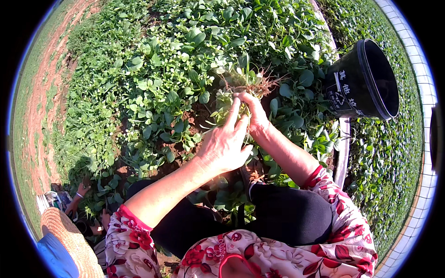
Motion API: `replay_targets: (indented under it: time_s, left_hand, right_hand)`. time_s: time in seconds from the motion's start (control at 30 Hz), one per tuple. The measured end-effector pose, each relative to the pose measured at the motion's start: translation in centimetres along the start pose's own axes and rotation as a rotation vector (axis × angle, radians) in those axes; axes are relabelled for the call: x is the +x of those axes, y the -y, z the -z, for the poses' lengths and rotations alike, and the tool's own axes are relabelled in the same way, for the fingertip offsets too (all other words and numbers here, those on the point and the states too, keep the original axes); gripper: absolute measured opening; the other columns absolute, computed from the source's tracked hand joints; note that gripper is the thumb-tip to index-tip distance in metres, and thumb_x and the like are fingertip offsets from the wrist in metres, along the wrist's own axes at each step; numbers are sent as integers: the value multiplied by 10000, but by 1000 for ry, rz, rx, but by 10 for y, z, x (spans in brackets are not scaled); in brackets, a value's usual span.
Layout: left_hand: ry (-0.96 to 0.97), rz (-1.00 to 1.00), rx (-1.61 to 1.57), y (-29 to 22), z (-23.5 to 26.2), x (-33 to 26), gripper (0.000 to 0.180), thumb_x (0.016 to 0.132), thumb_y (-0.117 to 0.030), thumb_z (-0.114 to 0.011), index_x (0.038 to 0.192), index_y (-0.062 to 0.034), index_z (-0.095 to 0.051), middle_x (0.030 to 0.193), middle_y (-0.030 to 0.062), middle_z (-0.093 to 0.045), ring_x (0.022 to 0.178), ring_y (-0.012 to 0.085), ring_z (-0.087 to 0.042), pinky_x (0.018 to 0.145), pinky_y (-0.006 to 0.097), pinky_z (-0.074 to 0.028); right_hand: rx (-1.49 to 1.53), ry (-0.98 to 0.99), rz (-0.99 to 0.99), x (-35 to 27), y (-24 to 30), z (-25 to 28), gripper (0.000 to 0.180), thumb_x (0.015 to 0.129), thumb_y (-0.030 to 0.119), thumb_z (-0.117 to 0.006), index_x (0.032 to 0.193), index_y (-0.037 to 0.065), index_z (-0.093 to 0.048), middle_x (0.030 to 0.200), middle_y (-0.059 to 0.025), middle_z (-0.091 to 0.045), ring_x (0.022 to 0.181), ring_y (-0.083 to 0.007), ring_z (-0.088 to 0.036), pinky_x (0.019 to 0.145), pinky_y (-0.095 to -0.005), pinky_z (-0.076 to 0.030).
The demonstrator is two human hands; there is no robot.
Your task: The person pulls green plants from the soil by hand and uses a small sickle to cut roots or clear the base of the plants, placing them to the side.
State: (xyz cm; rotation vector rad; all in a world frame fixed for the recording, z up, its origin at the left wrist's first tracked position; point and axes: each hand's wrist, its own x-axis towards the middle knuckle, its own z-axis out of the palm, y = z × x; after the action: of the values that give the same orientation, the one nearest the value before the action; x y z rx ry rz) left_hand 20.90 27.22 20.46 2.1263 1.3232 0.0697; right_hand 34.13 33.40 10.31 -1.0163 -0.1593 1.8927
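In front of my knees, a bunch of uprooted green plants [225, 99] is held up, with its tangled reddish-brown roots [259, 84] pointing away to the upper right. My right hand [254, 112] wraps round the bunch from the right, just below the roots. From the left, my left hand [225, 142] closes against the leafy part, its fingers overlapping the right hand and its thumb standing off to the side. The stems between the two hands are mostly hidden.
A black bucket [354, 83] lies tilted at the right, its mouth turned rightward, by a pale border strip [343, 153]. Dense leafy plants [153, 88] surround me. At lower left another person in a straw hat [69, 236] reaches a hand [83, 188] into the plants.
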Motion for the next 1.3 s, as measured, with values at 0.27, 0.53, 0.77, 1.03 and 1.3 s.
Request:
replay_targets:
  time_s: [0.27, 0.53, 0.77, 1.03, 1.3]
  left_hand:
    - [-434, -82, -138, 10, 22, -38, 545, 710, -148, -730, 1208, -28, -546, 1443, 157, -328, 804, 206, -639, 757, 310, -532]
    - [-3, 185, 185, 44, 41, -73, 485, 822, -251, -622, 1245, -53, -492, 1269, 149, -505, 1073, 307, -557, 920, 393, -456]
    - [145, -107, 361, 12, 34, -116, 434, 780, -230, -646, 1138, -19, -519, 1026, 131, -564, 966, 299, -580, 824, 427, -471]
    - [-11, -332, 416, -20, 10, -155, 318, 712, -204, -602, 956, -7, -549, 792, 71, -542, 777, 200, -559, 652, 330, -423]
    - [1, -352, 363, -25, 43, -146, 335, 768, -225, -508, 1016, -13, -584, 955, 136, -581, 801, 207, -505, 698, 309, -377]
  right_hand:
    - [-282, -281, 1416, -94, 254, 4, 334, 715, -4, -713, 1027, 9, -595, 935, -76, -643, 757, -214, -630, 637, -352, -548]
    - [-2335, -1548, 857, -183, 533, 210, 761, 622, 535, -732, 1132, -10, -585, 1077, -239, -619, 1048, -324, -596, 891, -386, -466]
    - [-1985, -785, 876, -90, 428, 75, 325, 843, 334, -531, 1033, 97, -645, 939, -123, -673, 850, -289, -653, 770, -385, -500]
    - [-2557, 495, 881, 52, 116, -118, 221, 858, 182, -445, 879, -5, -560, 813, -200, -637, 773, -379, -623, 699, -483, -480]
    - [-2378, 794, 468, 200, -56, -28, 221, 813, 163, -497, 901, 28, -648, 886, -215, -657, 856, -335, -646, 756, -417, -510]
